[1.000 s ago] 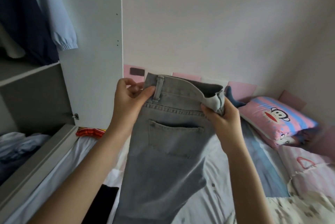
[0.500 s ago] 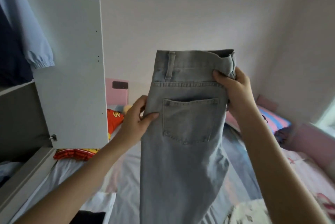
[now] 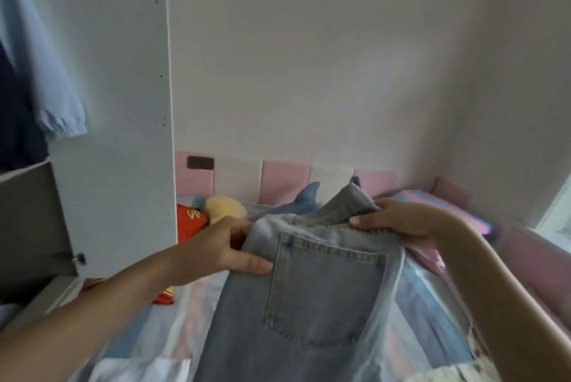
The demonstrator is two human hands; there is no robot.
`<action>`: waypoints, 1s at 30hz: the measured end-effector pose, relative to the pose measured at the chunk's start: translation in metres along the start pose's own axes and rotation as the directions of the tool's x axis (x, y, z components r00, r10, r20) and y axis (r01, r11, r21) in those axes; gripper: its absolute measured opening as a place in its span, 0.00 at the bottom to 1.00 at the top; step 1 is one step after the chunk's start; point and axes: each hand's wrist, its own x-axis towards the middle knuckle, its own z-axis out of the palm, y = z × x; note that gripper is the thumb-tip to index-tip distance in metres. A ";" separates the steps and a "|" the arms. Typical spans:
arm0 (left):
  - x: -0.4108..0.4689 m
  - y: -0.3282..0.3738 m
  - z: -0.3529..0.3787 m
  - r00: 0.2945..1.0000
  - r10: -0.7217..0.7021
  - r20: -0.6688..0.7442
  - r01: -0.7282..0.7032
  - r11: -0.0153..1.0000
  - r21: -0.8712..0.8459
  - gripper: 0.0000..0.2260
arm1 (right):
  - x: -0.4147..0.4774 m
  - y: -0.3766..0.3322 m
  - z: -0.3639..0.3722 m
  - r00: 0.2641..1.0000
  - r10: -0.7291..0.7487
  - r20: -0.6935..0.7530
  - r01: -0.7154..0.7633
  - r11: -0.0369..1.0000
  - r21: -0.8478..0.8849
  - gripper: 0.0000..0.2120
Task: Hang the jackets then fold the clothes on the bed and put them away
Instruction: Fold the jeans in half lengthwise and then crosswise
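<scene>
Light grey jeans (image 3: 321, 298) hang folded lengthwise over the bed (image 3: 148, 332), back pocket facing me. My left hand (image 3: 225, 248) pinches the left side seam just below the waistband, thumb on the front. My right hand (image 3: 401, 221) grips the waistband at the right, which tips away from me. The legs run out of view at the bottom edge. In the open wardrobe at the left hang a light blue jacket (image 3: 43, 72) and a dark navy jacket (image 3: 18, 122).
The white wardrobe door (image 3: 117, 103) stands open at the left, above a grey shelf edge (image 3: 46, 298). A red cloth (image 3: 191, 221), a yellow plush (image 3: 225, 207) and a blue shark plush (image 3: 306, 199) lie by the pink headboard (image 3: 284, 180). A striped pillow (image 3: 445, 208) sits at the right.
The jeans came down from chest height towards the bed, the waistband tilting away. My left hand stays on the left seam, my right on the waistband. The view swung back down.
</scene>
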 end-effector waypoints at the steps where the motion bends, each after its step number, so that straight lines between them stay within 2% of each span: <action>1: 0.001 0.004 -0.003 1.000 -0.002 0.001 0.002 1.000 -0.028 0.10 | 0.005 -0.002 -0.003 1.000 0.008 -0.025 -0.008 1.000 0.027 0.15; 2: 0.006 0.005 -0.006 1.000 -0.015 -0.005 0.015 0.999 -0.034 0.11 | 0.012 -0.002 -0.007 0.999 0.035 -0.040 -0.032 0.998 0.060 0.13; 3: 0.015 0.001 -0.011 0.998 -0.049 -0.036 0.048 0.999 -0.025 0.13 | 0.025 0.001 -0.014 0.997 0.066 -0.036 -0.063 0.995 0.083 0.17; 5: 0.044 -0.012 -0.022 0.984 -0.096 -0.148 0.107 0.992 0.069 0.14 | 0.056 0.008 -0.033 0.991 0.112 -0.069 -0.110 0.993 0.038 0.37; 6: 0.060 -0.025 -0.027 0.970 -0.103 -0.219 0.137 0.980 0.146 0.13 | 0.073 0.014 -0.039 0.984 0.122 -0.132 -0.122 0.992 0.003 0.44; 7: 0.084 -0.033 -0.038 0.953 -0.083 -0.291 0.156 0.959 0.235 0.12 | 0.094 0.011 -0.048 0.969 0.089 -0.230 -0.100 0.994 -0.036 0.44; 9: 0.130 -0.035 -0.060 0.918 -0.026 -0.396 0.191 0.903 0.385 0.08 | 0.128 -0.009 -0.060 0.901 -0.076 -0.428 0.004 0.986 -0.165 0.30; 10: 0.150 -0.027 -0.070 0.896 -0.001 -0.444 0.218 0.871 0.439 0.07 | 0.137 -0.028 -0.063 0.836 -0.196 -0.513 0.059 0.961 -0.271 0.23; 12: 0.188 0.002 -0.095 0.838 0.054 -0.544 0.245 0.852 0.463 0.09 | 0.150 -0.079 -0.076 0.683 -0.401 -0.610 0.181 0.902 -0.391 0.16; 13: 0.207 0.027 -0.112 0.800 0.111 -0.590 0.216 0.864 0.455 0.10 | 0.151 -0.113 -0.086 0.589 -0.506 -0.630 0.269 0.858 -0.437 0.13; 15: 0.237 0.072 -0.144 0.706 0.241 -0.666 0.132 0.879 0.458 0.05 | 0.146 -0.169 -0.105 0.376 -0.686 -0.623 0.406 0.727 -0.555 0.09; 16: 0.246 0.089 -0.157 0.658 0.307 -0.688 0.100 0.869 0.484 0.03 | 0.141 -0.189 -0.112 0.282 -0.755 -0.591 0.430 0.651 -0.626 0.10; 17: 0.255 0.110 -0.173 0.619 0.365 -0.696 0.085 0.849 0.521 0.06 | 0.135 -0.212 -0.121 0.206 -0.807 -0.553 0.430 0.582 -0.690 0.12; 19: 0.268 0.131 -0.194 0.557 0.441 -0.704 0.071 0.819 0.569 0.09 | 0.127 -0.239 -0.134 0.130 -0.881 -0.454 0.343 0.470 -0.813 0.18; 21: 0.275 0.130 -0.202 0.549 0.459 -0.698 0.087 0.800 0.594 0.10 | 0.125 -0.241 -0.139 0.141 -0.900 -0.413 0.235 0.436 -0.869 0.19; 23: 0.280 0.112 -0.200 0.580 0.428 -0.693 0.120 0.797 0.592 0.11 | 0.127 -0.224 -0.135 0.179 -0.894 -0.410 0.202 0.442 -0.874 0.18; 25: 0.282 0.074 -0.188 0.646 0.347 -0.679 0.153 0.813 0.562 0.11 | 0.136 -0.186 -0.125 0.266 -0.875 -0.405 0.165 0.455 -0.875 0.18; 27: 0.276 0.022 -0.169 0.733 0.235 -0.638 0.173 0.843 0.509 0.09 | 0.148 -0.135 -0.109 0.394 -0.835 -0.385 0.136 0.467 -0.873 0.15; 30: 0.256 -0.066 -0.130 0.824 0.081 -0.561 0.228 0.859 0.459 0.05 | 0.165 -0.048 -0.077 0.553 -0.758 -0.345 0.128 0.486 -0.864 0.11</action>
